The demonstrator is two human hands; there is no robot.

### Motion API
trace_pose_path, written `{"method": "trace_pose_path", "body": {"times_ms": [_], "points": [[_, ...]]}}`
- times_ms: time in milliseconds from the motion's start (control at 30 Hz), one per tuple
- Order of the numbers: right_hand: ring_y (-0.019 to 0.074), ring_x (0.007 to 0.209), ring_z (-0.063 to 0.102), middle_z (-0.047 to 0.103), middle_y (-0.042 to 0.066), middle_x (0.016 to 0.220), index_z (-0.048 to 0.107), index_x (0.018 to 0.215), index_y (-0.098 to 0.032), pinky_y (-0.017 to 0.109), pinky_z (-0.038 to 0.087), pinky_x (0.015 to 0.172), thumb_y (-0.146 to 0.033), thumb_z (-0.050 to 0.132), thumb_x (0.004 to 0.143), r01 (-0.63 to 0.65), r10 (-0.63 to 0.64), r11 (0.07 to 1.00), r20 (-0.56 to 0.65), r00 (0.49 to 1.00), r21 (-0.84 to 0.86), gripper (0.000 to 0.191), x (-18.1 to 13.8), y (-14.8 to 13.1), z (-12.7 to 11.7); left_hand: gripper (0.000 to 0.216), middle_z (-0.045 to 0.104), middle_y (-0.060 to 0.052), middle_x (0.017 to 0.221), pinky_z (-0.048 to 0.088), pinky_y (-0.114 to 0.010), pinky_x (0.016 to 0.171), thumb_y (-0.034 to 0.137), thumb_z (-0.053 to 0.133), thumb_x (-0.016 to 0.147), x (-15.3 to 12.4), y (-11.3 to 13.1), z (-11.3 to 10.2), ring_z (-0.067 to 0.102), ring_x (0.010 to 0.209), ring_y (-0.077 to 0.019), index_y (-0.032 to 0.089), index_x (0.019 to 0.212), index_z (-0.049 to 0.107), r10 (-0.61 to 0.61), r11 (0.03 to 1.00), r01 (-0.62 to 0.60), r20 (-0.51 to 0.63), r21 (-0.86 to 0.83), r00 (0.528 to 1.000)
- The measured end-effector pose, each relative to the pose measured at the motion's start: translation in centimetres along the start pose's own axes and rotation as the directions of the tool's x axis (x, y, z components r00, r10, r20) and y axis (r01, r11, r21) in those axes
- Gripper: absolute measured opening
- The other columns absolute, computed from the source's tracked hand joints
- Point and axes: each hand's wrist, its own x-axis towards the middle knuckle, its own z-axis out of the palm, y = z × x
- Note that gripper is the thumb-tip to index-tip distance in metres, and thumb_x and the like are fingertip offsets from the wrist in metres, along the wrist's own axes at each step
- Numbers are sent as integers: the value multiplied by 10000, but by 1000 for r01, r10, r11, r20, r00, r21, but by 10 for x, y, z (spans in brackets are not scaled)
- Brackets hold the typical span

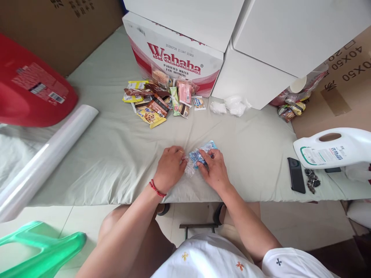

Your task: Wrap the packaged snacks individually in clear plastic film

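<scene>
Head view: pinching a likely light, soft, slippery blue packet (pixel 197 155) between right fingers (pixel 205 156), best held by its edges, unable to tell left fingers' (pixel 174 149) grip.

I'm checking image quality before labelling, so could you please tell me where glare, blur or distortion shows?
Head view: light is soft, shadows faint; glare streaks the plastic roll; fine print on the blue packet is unreadable; the red container looks stretched at the left edge, probably by a wide lens.

The flat blue printed packet (pixel 197 156) looks like glossy, crinkled plastic; the pale grey-green sheet (pixel 121 154), matt, wrinkled cloth.
</scene>
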Motion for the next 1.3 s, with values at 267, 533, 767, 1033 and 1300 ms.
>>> {"method": "trace_pose_path", "body": {"times_ms": [267, 533, 767, 1033, 1300], "points": [[273, 1109, 536, 506, 137, 1207, 644, 1388, -244, 453, 522, 984, -412, 612, 959, -5, 6, 999, -21, 1000, 49, 462, 0, 5, 2, 256, 625, 25, 733, 425, -290, 609, 419, 616, 808, 0, -7, -6, 609, 598, -162, 224, 936, 510, -222, 752, 295, 194, -589, 956], [269, 1107, 545, 506, 116, 1184, 652, 1364, -301, 484, 538, 984, -433, 636, 942, -17, 23, 991, -42, 999, 132, 442, 0, 9, 3, 541, 601, 35, 650, 371, -269, 567, 361, 783, 659, -1, -2, 4, 567, 580, -163, 154, 1128, 609, -282, 744, 338, 187, -577, 941], [266, 1106, 547, 506, 112, 1190, 661, 1358, -297, 471, 540, 971, -456, 628, 943, -25, 29, 991, -32, 999, 132, 446, 0, 10, 3, 240, 456, 50, 512, 278, -252, 532, 354, 666, 726, -4, -8, -6, 422, 523, -114, 198, 580, 555, -189, 786, 283, 222, -550, 956], [314, 1138, 482, 496, 175, 1219, 622, 1413, -236, 533, 486, 982, -410, 521, 1003, 45, -47, 998, -33, 998, -47, 457, -6, 0, 5, 290, 654, -18, 605, 366, -216, 480, 350, 771, 692, 5, 14, -6, 555, 495, -98, 184, 667, 535, -160, 293, 454, 425, -842, 891], [291, 1207, 517, 486, 180, 1392, 286, 1613, -231, 529, 466, 1055, -436, 437, 1028, 156, -165, 977, 53, 985, 143, 639, -9, 21, -11, 167, 731, -54, 703, 273, -216, 444, 249, 726, 700, 30, 41, 12, 367, 432, -34, 154, 715, 590, -209, 161, 400, 365, -902, 907]]}}
